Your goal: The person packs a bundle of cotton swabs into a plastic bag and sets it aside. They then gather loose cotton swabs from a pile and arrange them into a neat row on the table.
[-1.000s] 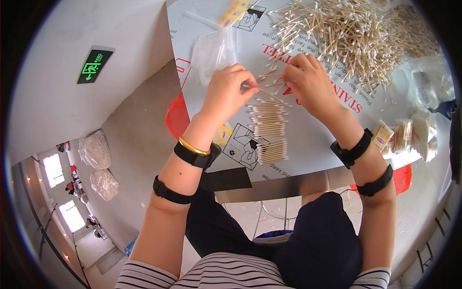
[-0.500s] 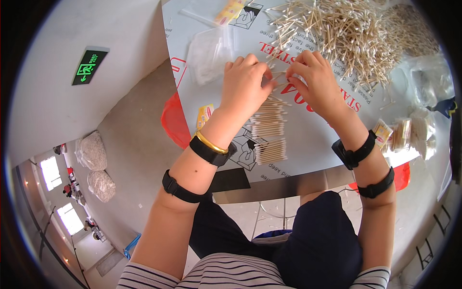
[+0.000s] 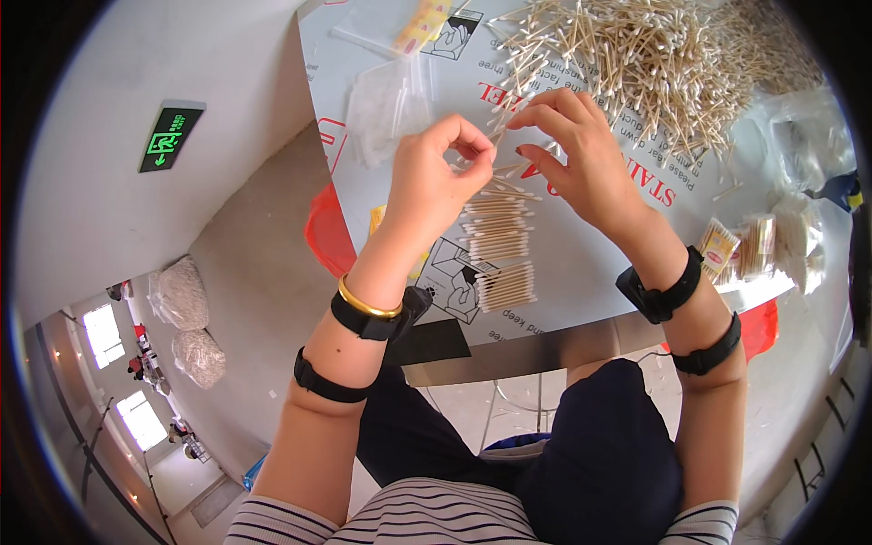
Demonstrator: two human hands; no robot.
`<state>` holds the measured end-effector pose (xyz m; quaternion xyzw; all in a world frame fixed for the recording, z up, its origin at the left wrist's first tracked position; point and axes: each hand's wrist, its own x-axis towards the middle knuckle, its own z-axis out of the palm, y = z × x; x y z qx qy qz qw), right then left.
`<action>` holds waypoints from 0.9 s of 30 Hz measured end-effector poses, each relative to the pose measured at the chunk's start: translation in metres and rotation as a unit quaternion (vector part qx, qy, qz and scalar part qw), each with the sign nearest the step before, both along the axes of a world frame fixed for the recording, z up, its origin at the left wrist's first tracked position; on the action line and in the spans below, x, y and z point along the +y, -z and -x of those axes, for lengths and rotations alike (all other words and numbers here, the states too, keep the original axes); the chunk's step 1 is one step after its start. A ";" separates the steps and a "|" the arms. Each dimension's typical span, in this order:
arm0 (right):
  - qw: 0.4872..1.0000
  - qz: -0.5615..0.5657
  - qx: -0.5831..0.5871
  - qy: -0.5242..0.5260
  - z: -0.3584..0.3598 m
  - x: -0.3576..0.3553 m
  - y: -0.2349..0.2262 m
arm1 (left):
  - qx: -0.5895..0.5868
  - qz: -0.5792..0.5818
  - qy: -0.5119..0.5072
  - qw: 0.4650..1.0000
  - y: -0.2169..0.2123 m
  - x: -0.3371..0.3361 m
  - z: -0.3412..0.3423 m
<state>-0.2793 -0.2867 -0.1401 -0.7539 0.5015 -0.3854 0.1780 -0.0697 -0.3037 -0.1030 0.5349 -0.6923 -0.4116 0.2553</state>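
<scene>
My left hand (image 3: 440, 177) is closed in a pinch above the table, its fingertips on what looks like a cotton swab (image 3: 498, 136). Just to its right, my right hand (image 3: 579, 154) has thumb and forefinger apart, and no swab shows between them. Below the hands, cotton swabs lie side by side in a ladder-like row (image 3: 498, 227), with a tidier group (image 3: 507, 287) at its near end. A few loose swabs lie under the fingers. Beyond my right hand spreads a large heap of cotton swabs (image 3: 654, 73).
Clear plastic bags (image 3: 391, 113) and a strip of yellow labels (image 3: 422, 27) lie at the far left. Packed swabs (image 3: 718, 250) stand at the right, near more clear bags (image 3: 804, 145). Red stools (image 3: 329, 232) flank the printed table (image 3: 581, 282). Filled sacks (image 3: 177, 291) sit on the floor.
My left hand has moved left and slightly nearer, away from the right hand. My right hand's thumb and forefinger have spread apart.
</scene>
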 end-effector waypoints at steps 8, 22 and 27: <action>0.996 0.076 0.014 -0.041 -0.001 0.014 -0.031 | 0.153 -0.011 0.013 0.988 -0.006 0.024 -0.014; 0.872 -0.319 -0.361 -0.090 0.008 0.047 -0.026 | 0.317 -0.078 0.006 0.945 -0.009 0.041 -0.010; 0.838 -0.356 -0.408 -0.070 0.045 0.083 -0.030 | 0.074 0.025 0.054 0.995 -0.006 0.037 -0.006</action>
